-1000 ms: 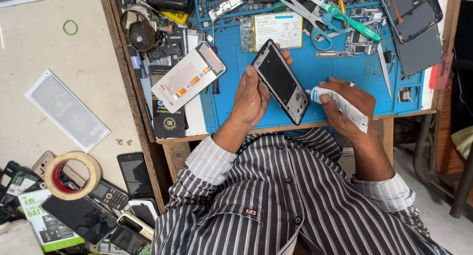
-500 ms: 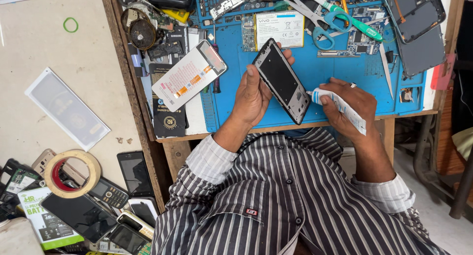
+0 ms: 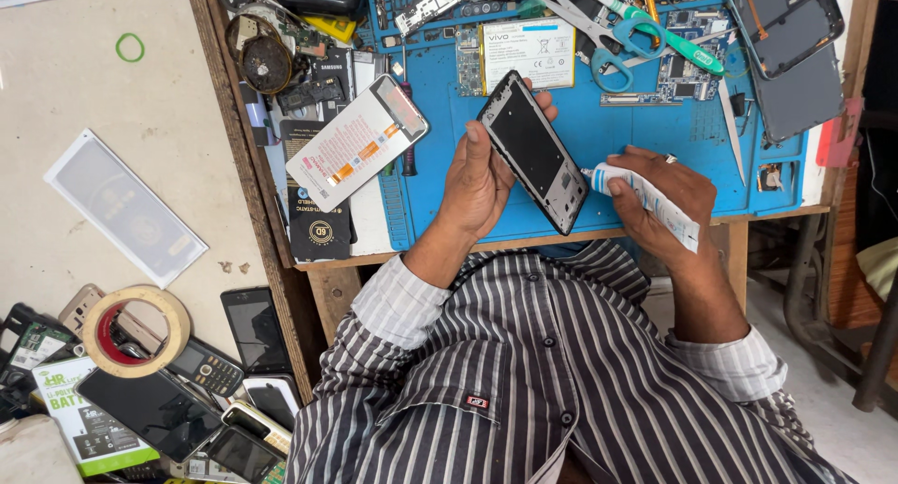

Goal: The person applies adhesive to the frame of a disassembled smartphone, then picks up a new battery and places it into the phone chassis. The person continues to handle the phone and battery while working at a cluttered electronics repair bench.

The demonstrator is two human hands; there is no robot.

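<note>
1. A blue rubber work mat (image 3: 608, 119) covers the wooden bench in the upper middle of the frame, strewn with small phone parts
2. A new phone screen in white printed film (image 3: 356, 144) lies tilted at the mat's left edge, upper left of centre
3. A black phone frame with an open back (image 3: 533, 151) stands tilted in the centre of the frame, above the mat, its lower end pointing to the lower right
4. The left hand (image 3: 479, 180) grips that frame, thumb laid along its left edge and fingers curled behind it
5. The right hand (image 3: 666, 199), right of centre, has its fingers closed around a white glue tube with blue print (image 3: 644, 192); the tube's tip sits just beside the frame's lower right edge
6. Green-handled scissors (image 3: 617, 35) lie at the top, near a white flat battery (image 3: 528, 52)
</note>
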